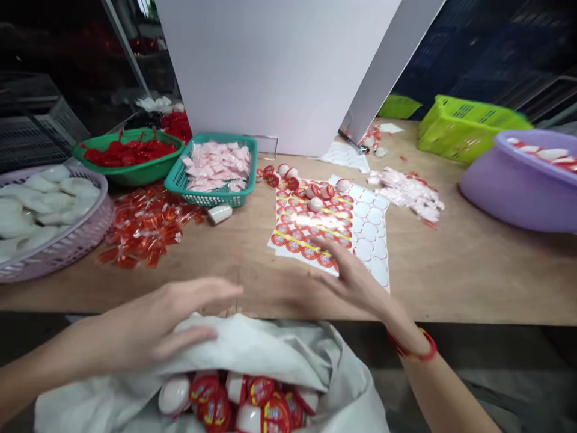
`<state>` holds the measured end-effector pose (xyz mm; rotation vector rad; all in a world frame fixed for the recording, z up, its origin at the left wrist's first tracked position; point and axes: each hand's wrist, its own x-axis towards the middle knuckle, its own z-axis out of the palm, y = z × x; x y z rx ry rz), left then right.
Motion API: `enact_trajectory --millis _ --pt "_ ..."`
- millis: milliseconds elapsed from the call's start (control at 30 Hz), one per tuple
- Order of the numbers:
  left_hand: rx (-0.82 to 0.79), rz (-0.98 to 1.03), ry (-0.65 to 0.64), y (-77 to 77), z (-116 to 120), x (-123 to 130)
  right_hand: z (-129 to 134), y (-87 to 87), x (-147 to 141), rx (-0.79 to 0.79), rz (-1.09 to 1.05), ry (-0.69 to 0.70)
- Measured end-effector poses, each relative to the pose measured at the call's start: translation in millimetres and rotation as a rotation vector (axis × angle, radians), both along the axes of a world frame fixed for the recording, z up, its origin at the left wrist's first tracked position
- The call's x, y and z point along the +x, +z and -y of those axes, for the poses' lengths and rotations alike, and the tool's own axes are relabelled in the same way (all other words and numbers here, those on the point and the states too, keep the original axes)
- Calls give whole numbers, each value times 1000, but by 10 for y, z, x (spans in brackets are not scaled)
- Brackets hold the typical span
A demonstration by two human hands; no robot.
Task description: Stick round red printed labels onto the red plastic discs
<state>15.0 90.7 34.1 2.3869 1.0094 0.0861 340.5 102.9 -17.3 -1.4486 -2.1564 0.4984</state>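
Note:
My left hand (180, 319) hovers over the rim of a whitish cloth sack (256, 343), thumb and fingers apart, holding nothing. Inside the sack lie several small round white-and-red containers (261, 391) with printed labels. My right hand (345, 273), a red band on its wrist, is spread above the near edge of a sheet of round red stickers (311, 225). Both hands are slightly blurred. Several white-and-red containers (315, 204) sit on the far part of the sheet. Under its right side is a sheet (372, 225) with mostly bare round outlines.
On the left of the wooden table (243, 252) are a lilac basket (101, 216) of white pieces, a green bowl (130, 174) of red pieces, a teal basket (246, 195) of pink packets, and loose red packets (144, 225). Rightward stand a purple tub (509, 186) and yellow-green basket (455, 132).

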Motion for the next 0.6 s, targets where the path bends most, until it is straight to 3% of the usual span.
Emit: enact_trajectory --millis 100,200,300,433,600 --pt "99 117 -18 -61 -790 611 -821 -245 344 181 150 -322" --pt "200 76 80 -372 -1398 1179 -1536 -474 492 74 321 -515" --pt "263 3 275 -687 -1953 1640 -2016 -589 520 1 392 -581" --pt "326 -7 520 -856 -2691 1999 -2252 -676 514 33 406 -508" --pt "320 -40 694 -973 -3343 2138 -2115 -803 513 132 423 -502"
